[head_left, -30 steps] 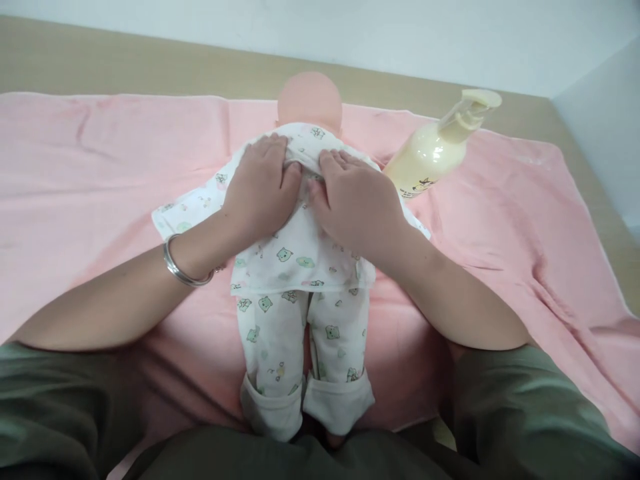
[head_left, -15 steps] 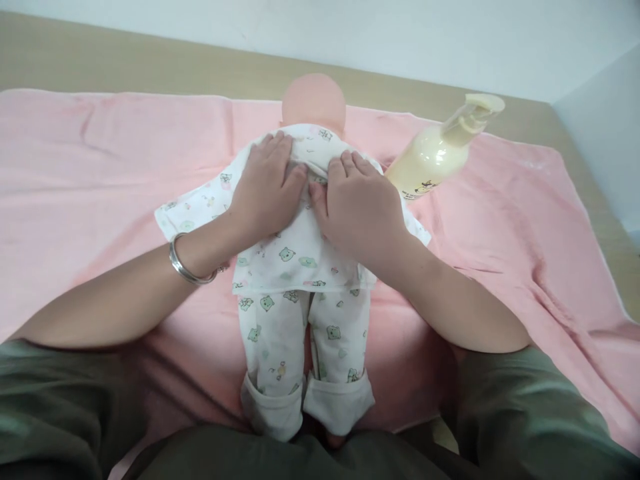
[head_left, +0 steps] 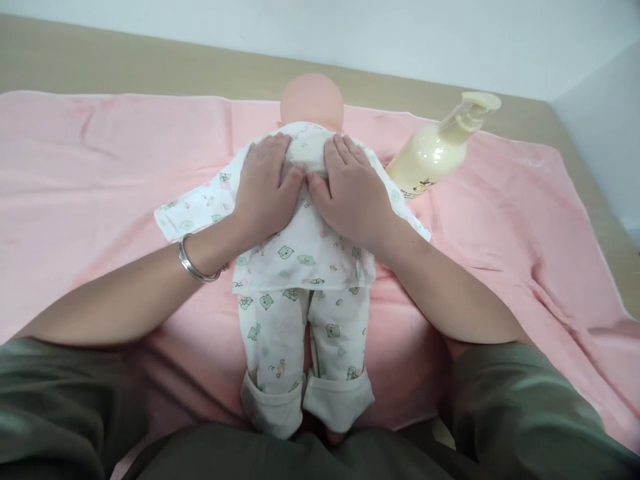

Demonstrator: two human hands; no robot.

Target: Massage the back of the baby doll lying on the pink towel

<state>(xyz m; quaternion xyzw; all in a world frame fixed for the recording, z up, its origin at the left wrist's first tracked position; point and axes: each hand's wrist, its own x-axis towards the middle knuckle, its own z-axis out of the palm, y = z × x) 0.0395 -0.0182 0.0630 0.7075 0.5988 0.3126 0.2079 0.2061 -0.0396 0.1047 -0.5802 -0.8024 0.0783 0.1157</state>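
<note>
One white wall (head_left: 320, 33) along the back, behind a pale wooden table (head_left: 125, 60). Over most of the table, a pink blanket (head_left: 90, 167), wrinkled on the right and straight along its far edge. On the blanket, near the middle, a doll (head_left: 306, 230) laid out lengthwise, back upward, head at the far end, legs toward the wearer. At the near corners, dark green sleeves (head_left: 60, 400), with bare forearms reaching forward from them on either side of the doll. On the doll, a loose white shirt (head_left: 305, 257) with arms spread out sideways, and below its hem matching white pants (head_left: 337, 333), legs side by side, ends folded up into wide cuffs. Just beside the shirt's right-hand arm, a pale yellow pump bottle (head_left: 430, 153), slanting in view; whether upright or propped, cannot tell. Left hand (head_left: 265, 183) and right hand (head_left: 353, 190) both laid flat on the upper back of the shirt, fingers close together and pointing toward the head (head_left: 312, 101), thumbs angled inward with tips near each other; no pinch visible, only palms and fingers resting on cloth. Around the left wrist, a silver bracelet (head_left: 187, 263). Scattered over the clothes, small green animal pictures.
</note>
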